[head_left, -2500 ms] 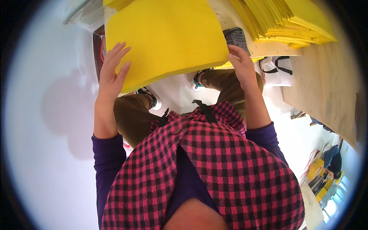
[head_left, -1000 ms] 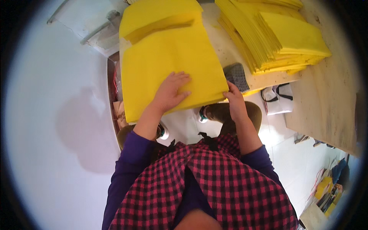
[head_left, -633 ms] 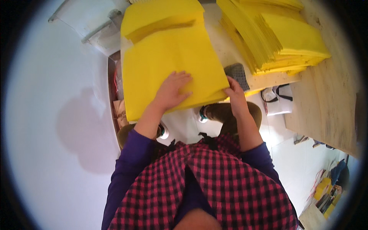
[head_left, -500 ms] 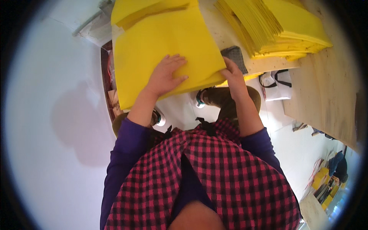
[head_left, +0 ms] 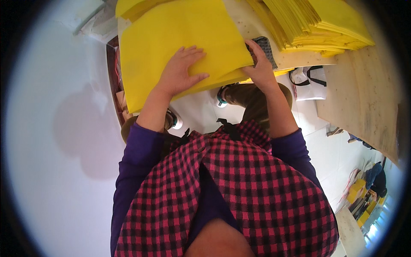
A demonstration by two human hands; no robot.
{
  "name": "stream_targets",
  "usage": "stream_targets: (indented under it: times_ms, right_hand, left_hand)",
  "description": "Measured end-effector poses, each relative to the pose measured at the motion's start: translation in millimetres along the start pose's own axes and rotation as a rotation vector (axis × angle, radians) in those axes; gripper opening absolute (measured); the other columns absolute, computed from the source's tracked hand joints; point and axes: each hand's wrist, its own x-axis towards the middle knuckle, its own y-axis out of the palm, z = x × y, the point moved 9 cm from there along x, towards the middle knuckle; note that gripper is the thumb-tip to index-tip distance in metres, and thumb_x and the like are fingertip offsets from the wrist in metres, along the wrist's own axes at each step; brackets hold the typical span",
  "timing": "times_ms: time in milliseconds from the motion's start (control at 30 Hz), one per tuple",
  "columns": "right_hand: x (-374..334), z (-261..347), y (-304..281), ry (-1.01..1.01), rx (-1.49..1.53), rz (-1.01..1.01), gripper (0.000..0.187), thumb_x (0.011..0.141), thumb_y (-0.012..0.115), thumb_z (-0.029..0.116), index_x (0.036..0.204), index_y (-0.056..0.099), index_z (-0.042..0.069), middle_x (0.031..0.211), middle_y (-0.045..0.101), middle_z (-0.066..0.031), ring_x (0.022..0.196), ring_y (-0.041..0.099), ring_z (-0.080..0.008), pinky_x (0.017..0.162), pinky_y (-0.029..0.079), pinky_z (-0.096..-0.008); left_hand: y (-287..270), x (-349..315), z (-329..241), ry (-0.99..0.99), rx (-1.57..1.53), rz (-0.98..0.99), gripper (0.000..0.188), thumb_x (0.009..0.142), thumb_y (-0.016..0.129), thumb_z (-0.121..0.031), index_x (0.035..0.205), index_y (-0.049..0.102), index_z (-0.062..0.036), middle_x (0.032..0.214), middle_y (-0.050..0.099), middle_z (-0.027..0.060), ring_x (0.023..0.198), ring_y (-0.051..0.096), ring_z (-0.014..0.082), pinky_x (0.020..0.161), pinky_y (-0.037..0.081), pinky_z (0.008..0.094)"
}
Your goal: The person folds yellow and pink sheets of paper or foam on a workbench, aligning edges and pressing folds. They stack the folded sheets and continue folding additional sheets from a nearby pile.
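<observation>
Yellow sheets under both my hands.
My left hand (head_left: 180, 73) lies flat, fingers spread, on the yellow sheet stack (head_left: 171, 38); my right hand (head_left: 259, 68) pinches its corner beside a grey checked pad (head_left: 266, 45).

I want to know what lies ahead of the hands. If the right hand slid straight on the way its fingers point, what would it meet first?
Probably the dark grey mesh pad right at the right hand fingertips, beside the yellow sheet; beyond it lies the yellow stack on the wooden table. Depth is unclear.
</observation>
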Motion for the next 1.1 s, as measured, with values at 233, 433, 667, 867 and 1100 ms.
stream_targets:
  times_ms: [233, 433, 667, 867, 1100]
  right_hand:
    - [9, 40, -4, -0.386, -0.267, -0.048, 0.039, 0.066, 0.069, 0.005, 0.103, 0.067, 0.018, 0.129, 0.053, -0.0108, 0.123, 0.045, -0.0328, 0.105, 0.035, -0.0387]
    - [42, 54, -1, -0.448, -0.154, -0.039, 0.022, 0.071, 0.071, 0.010, 0.093, 0.067, 0.010, 0.116, 0.061, -0.0098, 0.114, 0.052, -0.0306, 0.098, 0.041, -0.0383]
    - [50, 69, -6, -0.436, -0.088, -0.077, 0.023, 0.079, 0.068, 0.015, 0.100, 0.064, 0.006, 0.111, 0.062, -0.0120, 0.107, 0.055, -0.0316, 0.094, 0.043, -0.0384]
    - [16, 14, -31, 0.015, -0.039, -0.071, 0.027, 0.081, 0.067, 0.016, 0.105, 0.064, 0.005, 0.114, 0.061, -0.0136, 0.108, 0.057, -0.0294, 0.094, 0.044, -0.0341]
    - [-31, -1, -26, -0.024, -0.077, -0.052, 0.036, 0.083, 0.066, 0.018, 0.115, 0.060, 0.003, 0.120, 0.059, -0.0158, 0.114, 0.054, -0.0295, 0.099, 0.041, -0.0350]
  left_hand:
    - [-2, 2, -2, 0.003, -0.010, 0.008, 0.059, 0.077, 0.071, -0.042, 0.122, 0.058, -0.0058, 0.128, 0.055, 0.0137, 0.127, 0.044, 0.0317, 0.111, 0.027, 0.0471]
    - [-4, 0, -5, 0.031, -0.029, 0.016, 0.060, 0.078, 0.069, -0.043, 0.122, 0.057, -0.0045, 0.129, 0.054, 0.0142, 0.128, 0.043, 0.0334, 0.111, 0.025, 0.0477]
    - [0, 0, 9, -0.027, -0.128, 0.007, 0.039, 0.089, 0.056, -0.022, 0.122, 0.056, -0.0008, 0.129, 0.055, 0.0136, 0.128, 0.043, 0.0327, 0.112, 0.025, 0.0461]
    - [1, 0, 11, -0.021, -0.136, -0.009, 0.036, 0.090, 0.053, -0.019, 0.121, 0.056, -0.0016, 0.129, 0.055, 0.0126, 0.128, 0.043, 0.0325, 0.112, 0.025, 0.0455]
    - [0, 0, 7, -0.012, -0.119, -0.003, 0.037, 0.089, 0.054, -0.020, 0.121, 0.057, -0.0028, 0.130, 0.054, 0.0121, 0.128, 0.042, 0.0325, 0.112, 0.024, 0.0461]
